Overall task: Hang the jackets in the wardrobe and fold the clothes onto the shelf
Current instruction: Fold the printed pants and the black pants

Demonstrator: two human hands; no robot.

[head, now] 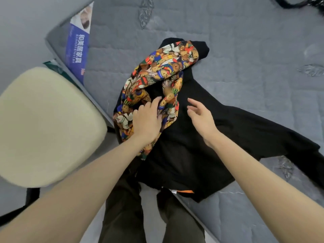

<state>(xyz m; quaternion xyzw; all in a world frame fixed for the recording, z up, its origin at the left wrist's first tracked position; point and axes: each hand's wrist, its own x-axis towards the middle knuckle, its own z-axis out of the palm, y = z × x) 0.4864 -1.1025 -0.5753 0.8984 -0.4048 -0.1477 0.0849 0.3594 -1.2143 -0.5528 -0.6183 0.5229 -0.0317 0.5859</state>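
A black jacket [201,137] lies spread across the corner of a grey quilted mattress [245,50], one sleeve reaching right. Its colourful teddy-bear print lining [168,62] is turned out along the left side and the hood. My left hand [147,120] lies flat on the printed lining with fingers straight, pressing it. Just above the black fabric, my right hand [201,116] hovers with relaxed, slightly spread fingers and holds nothing.
A cream padded chair seat [43,123] stands close at the left, beside the mattress corner. A blue label [77,46] runs along the mattress edge. Another dark item [298,2] lies at the far top right. My dark trousers [149,216] show below.
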